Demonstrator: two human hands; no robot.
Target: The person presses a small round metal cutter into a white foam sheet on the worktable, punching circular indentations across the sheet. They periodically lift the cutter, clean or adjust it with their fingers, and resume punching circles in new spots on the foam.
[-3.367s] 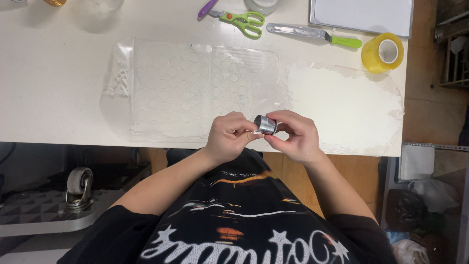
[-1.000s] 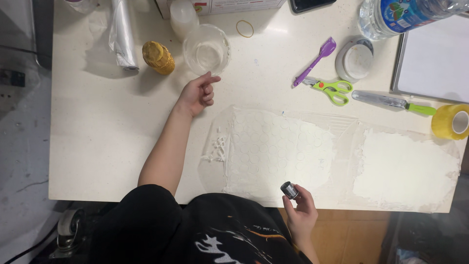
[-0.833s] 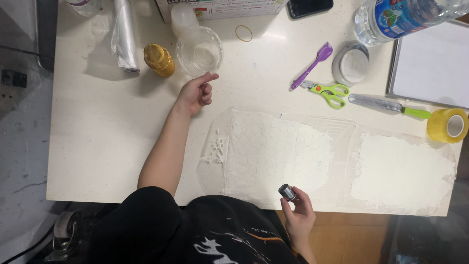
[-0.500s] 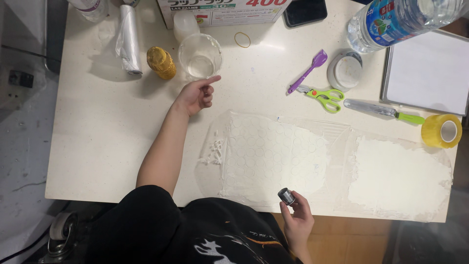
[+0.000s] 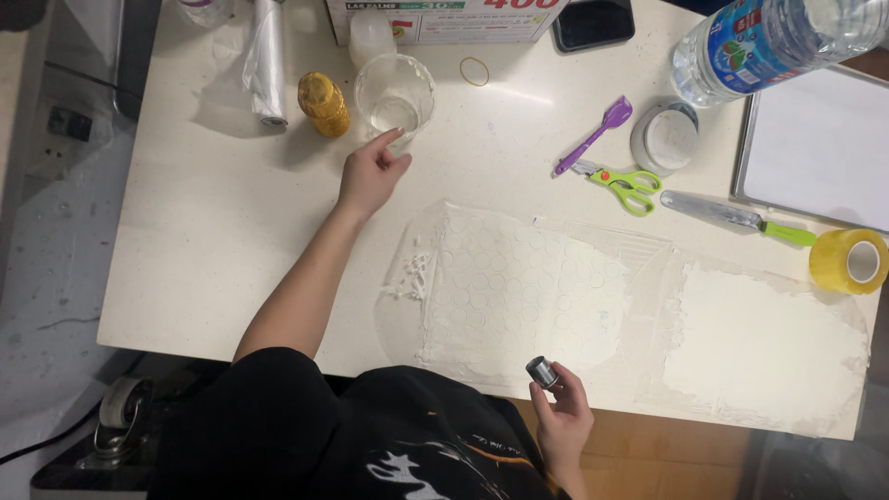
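Both hands are kept well apart: the left hand (image 5: 370, 173) is stretched out across the white table (image 5: 185, 241) with its forefinger extended and touching the lower rim of a clear plastic cup (image 5: 394, 93), the other fingers loosely curled and nothing gripped, while the right hand (image 5: 562, 418) is held close to the body at the near table edge, its fingers closed around a small round metal cutter (image 5: 542, 371). Just beyond the cutter, a thin sheet of white paste (image 5: 519, 296) is spread on clear film, and rows of small circles are seen pressed across most of it, with a few loose white bits at its left edge. A second white sheet (image 5: 764, 347) lies to the right and appears unmarked, so the cutting is judged to be well along on one sheet and not begun on the other. Beside the cup stand a small yellow bottle (image 5: 323, 104) and a roll of clear film (image 5: 266, 61). Further right lie a purple spatula (image 5: 595, 133), green-handled scissors (image 5: 624, 185), a green-handled knife (image 5: 741, 218), a roll of yellow tape (image 5: 848, 261), a water bottle (image 5: 759, 42) and a white board (image 5: 820, 148).
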